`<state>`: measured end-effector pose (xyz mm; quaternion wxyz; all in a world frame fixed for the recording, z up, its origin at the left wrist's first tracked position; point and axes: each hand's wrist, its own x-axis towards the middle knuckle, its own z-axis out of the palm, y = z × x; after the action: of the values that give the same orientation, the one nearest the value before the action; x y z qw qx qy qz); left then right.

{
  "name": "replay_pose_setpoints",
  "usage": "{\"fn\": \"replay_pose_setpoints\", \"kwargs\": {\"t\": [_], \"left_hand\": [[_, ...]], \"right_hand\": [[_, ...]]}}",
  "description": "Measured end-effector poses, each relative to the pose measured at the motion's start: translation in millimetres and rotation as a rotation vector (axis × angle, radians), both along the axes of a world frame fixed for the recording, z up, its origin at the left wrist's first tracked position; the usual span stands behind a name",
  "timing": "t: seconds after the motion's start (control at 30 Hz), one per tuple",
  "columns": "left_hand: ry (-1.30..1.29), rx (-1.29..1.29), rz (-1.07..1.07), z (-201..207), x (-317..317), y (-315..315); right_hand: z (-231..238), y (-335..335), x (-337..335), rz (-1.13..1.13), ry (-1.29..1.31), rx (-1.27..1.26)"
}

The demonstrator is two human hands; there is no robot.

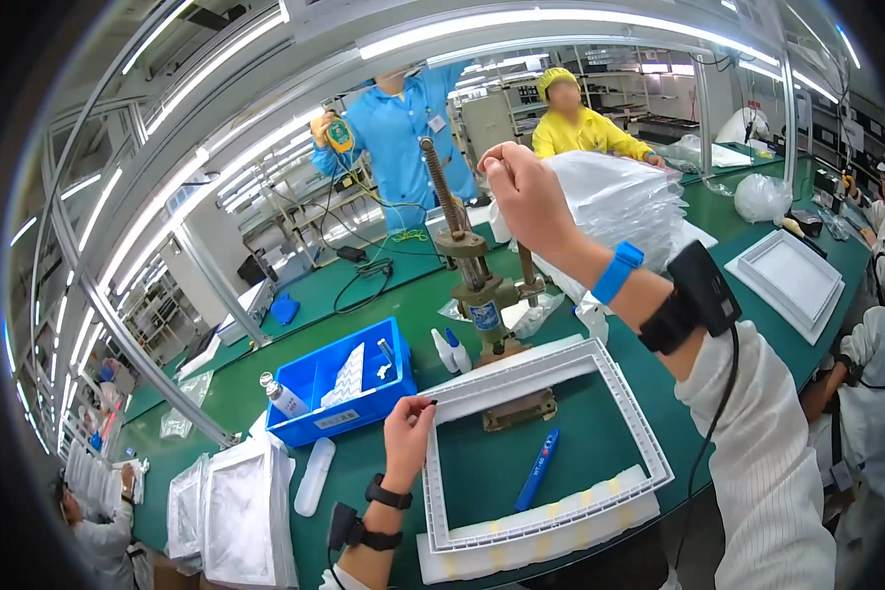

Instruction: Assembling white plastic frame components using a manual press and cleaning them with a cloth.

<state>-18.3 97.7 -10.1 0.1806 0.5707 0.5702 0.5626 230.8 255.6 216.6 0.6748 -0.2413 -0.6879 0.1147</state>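
A white rectangular frame (659, 430) lies on the green bench, its far side under a metal hand press (477, 270). My left hand (408, 433) is at the frame's far left corner, thumb and forefinger pinched on a small dark piece (434, 401) too small to name. My right hand (536, 202) is raised beside the press, closed round the upper end of its lever (527, 264); the grip itself is partly hidden. A blue marker pen (538, 470) lies inside the frame. White foam strip (541, 531) with yellowish bands runs along the frame's near side.
A blue divided bin (396, 369) holds a bottle and white parts. Two small bottles (450, 351) stand by the press. Wrapped frames (246, 511) are stacked left, plastic-covered sheets (619, 202) behind, white frames (787, 275) right. People in blue (388, 128) and yellow (585, 128) are across the bench.
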Motion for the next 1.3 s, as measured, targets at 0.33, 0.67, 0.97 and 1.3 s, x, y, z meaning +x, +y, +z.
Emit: {"fn": "replay_pose_setpoints", "kwargs": {"t": [0.33,0.67,0.97,1.3], "left_hand": [[0.225,-0.121,-0.098,30,51,62],[-0.002,-0.198,-0.274,23,73,88],[0.077,-0.184,-0.183,23,77,90],[0.138,-0.238,-0.138,26,81,88]], "right_hand": [[-13,-28,7,-0.011,0.062,0.163],[-12,-21,6,-0.021,0.044,0.225],[-7,-3,-2,-0.077,0.025,0.24],[-6,4,-2,-0.042,0.018,0.212]]}}
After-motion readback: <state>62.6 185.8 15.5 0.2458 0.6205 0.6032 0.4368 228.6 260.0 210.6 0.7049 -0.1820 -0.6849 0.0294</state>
